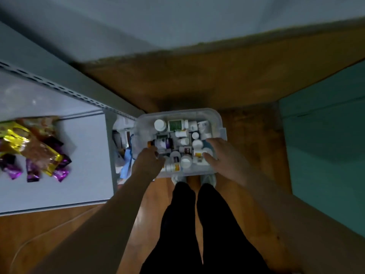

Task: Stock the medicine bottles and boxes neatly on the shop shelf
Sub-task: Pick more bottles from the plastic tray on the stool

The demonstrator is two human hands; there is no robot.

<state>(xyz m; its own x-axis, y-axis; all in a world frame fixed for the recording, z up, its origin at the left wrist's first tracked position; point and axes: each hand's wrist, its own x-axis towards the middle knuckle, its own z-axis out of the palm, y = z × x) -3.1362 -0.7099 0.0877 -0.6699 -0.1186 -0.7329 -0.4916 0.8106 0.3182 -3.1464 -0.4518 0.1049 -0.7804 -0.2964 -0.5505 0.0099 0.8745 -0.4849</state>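
The left hand (150,162) curls its fingers over bottles (178,142) in the clear tub (218,117) on the floor; whether it grips one is unclear. The right hand (225,155) rests spread on them. Labels blur. The shelf (90,155) stands left.

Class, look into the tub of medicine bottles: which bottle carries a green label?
The bottle lying on its side at the tub's far edge, between two white ones. Its label is green; the other labels visible are purple, orange or white.

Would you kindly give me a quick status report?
Both hands down in the clear bin. Left hand on dark bottle; right hand open over white bottles. Nothing blocking.
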